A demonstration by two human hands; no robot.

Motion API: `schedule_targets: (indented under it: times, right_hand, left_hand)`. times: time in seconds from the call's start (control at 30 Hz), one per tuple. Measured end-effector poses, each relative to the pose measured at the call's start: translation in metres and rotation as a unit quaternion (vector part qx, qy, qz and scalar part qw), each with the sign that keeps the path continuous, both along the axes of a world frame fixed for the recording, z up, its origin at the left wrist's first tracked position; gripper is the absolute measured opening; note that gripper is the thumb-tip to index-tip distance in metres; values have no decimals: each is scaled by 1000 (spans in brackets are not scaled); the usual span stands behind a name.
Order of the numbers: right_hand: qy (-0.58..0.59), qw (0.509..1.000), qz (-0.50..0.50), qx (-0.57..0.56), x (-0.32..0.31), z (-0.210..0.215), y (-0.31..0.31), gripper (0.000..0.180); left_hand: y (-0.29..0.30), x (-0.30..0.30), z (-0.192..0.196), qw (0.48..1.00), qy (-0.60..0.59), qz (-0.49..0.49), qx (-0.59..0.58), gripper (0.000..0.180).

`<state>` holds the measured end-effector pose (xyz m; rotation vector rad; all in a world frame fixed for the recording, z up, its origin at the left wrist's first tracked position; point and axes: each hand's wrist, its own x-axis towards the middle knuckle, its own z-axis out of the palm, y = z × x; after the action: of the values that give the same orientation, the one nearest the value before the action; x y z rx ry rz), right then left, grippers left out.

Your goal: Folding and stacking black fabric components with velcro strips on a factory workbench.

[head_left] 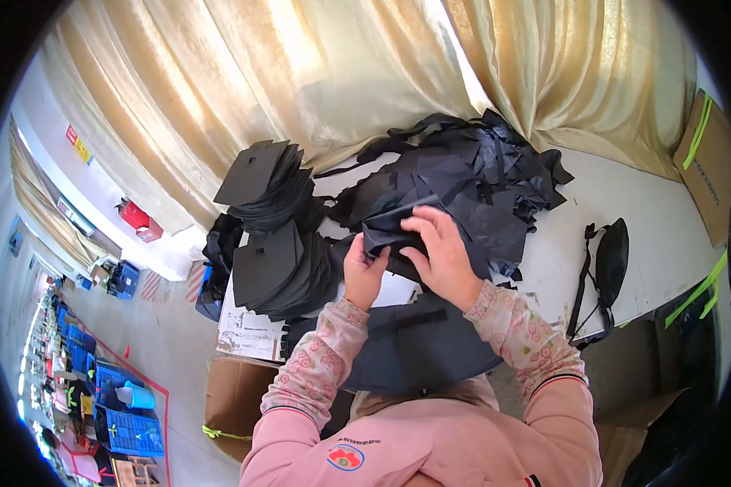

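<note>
Over the near part of the table, my left hand (364, 272) is closed on the lower left edge of a thin black fabric piece (382, 235), which is folded and partly bunched. My right hand (443, 252) grips the same piece from the right, its fingers bent over the upper edge and its thumb lower down. Behind the hands lies a large heap of black fabric pieces (463, 174). Just left of my left hand is a stack of black flat panels (280, 268). A wide black sheet (422, 345) spreads in front of my lap.
A second stack of black panels (256, 178) stands farther back on the white table (556, 268). At the right lies a black strapped pouch (611, 264). Cardboard boxes stand at lower left (240, 398) and far right (711, 170). Gold curtains (357, 73) hang behind the table.
</note>
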<state>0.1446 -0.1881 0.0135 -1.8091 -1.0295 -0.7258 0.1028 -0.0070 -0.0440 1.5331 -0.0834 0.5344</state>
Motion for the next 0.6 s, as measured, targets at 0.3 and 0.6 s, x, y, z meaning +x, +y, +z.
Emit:
schedule_targets:
  times: [0.3,0.6]
  right_hand:
    - [-119,990,-7,-79,0,20,2,40]
    - [13,968,102,-228,-69,24,-45,23]
  left_hand:
    - [2,-11,22,980,-87,105,146,43]
    - [90,-39,33,841,-163,356,375,40]
